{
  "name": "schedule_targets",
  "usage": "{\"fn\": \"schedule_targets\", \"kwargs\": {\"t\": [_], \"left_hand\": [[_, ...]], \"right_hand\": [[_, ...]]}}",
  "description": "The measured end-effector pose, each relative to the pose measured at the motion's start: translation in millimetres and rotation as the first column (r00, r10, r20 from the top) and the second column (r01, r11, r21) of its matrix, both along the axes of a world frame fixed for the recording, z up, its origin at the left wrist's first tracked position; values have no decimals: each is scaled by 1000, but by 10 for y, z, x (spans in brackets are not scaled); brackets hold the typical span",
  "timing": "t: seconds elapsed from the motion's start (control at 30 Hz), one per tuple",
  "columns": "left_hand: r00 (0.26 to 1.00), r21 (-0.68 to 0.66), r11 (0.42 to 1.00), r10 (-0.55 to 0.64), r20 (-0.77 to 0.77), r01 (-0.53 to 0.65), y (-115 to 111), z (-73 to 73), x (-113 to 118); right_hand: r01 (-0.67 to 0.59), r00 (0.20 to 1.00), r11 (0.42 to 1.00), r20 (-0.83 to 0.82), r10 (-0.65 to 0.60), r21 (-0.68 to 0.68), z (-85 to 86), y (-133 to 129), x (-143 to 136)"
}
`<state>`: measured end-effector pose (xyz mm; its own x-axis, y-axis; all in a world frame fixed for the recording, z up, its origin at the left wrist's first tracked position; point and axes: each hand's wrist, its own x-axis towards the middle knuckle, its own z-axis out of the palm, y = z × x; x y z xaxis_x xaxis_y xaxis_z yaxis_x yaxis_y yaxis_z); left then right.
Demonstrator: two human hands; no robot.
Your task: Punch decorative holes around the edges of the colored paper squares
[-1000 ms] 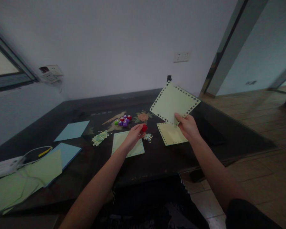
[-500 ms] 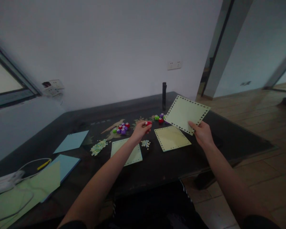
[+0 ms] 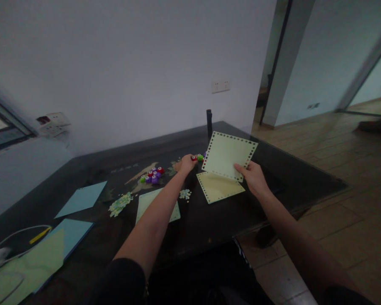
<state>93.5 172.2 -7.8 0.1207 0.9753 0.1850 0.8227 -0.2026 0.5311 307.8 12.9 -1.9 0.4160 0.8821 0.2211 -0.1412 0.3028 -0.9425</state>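
My left hand (image 3: pixel 186 162) reaches over the dark table, its fingers closed on a small red paper punch (image 3: pixel 194 158) with a white eye. That punch is beside a green punch (image 3: pixel 200 157) and others, partly hidden behind a sheet. My right hand (image 3: pixel 252 176) pinches the lower right edge of a pale green paper sheet (image 3: pixel 229 154), held up and tilted, with small holes punched along its border. Under it on the table lies a yellowish sheet (image 3: pixel 217 187) with a punched border. Another punched sheet (image 3: pixel 174 212) is partly covered by my left forearm.
Several purple, red and green punches (image 3: pixel 154 176) cluster left of my left hand. Punched-out paper bits lie in a large pile (image 3: pixel 120 204) and a small pile (image 3: pixel 185 194). Blue sheets (image 3: pixel 82 198), a yellow pen-like item (image 3: pixel 40 235) and white cables are at left. A black cylinder (image 3: pixel 209 123) stands at the back.
My left hand has moved forward with the red punch, bringing it beside the other punches at the back. The right hand still holds the sheet. The view has turned slightly right.
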Motion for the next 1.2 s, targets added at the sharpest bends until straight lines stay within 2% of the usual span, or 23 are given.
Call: {"fn": "schedule_targets", "kwargs": {"t": [0.2,0.37,0.53,0.67,0.77,0.83,0.87,0.93,0.97,1.03,1.1,1.2], "left_hand": [[997,-43,997,58,-49,-60,228,-25,35],[995,-63,993,99,-31,-101,348,-69,54],[996,-36,996,82,36,-81,341,-59,61],[991,47,996,69,116,-75,245,56,-21],[983,114,991,54,178,-75,73,208,-162],[976,116,993,-8,218,-18,-124,306,-270],[969,100,995,-51,243,27,-247,344,-321],[887,17,976,-207,412,219,-528,392,-407],[846,-40,951,-253,468,306,-673,401,-441],[809,-91,915,-297,507,393,-936,393,-498],[797,-77,915,-301,524,395,-1122,359,-544],[790,-70,932,-259,555,355,-1234,295,-609]], "right_hand": [[-55,998,998,-8,55,-40,38,-32,-46],[-72,997,996,2,73,-56,52,-57,-57],[-92,995,993,23,94,-69,44,-65,-45],[-108,993,991,40,112,-78,40,-65,-43],[-135,988,987,59,141,-84,26,-57,-47],[-158,983,983,75,166,-96,16,-53,-53],[-171,980,979,81,180,-107,12,-52,-58],[-204,971,969,95,218,-140,9,-53,-76],[-220,966,963,104,237,-157,10,-55,-90],[-250,953,950,126,275,-187,11,-59,-128],[-276,940,937,145,310,-214,9,-61,-175],[-308,919,917,169,356,-254,-3,-63,-243]]}}
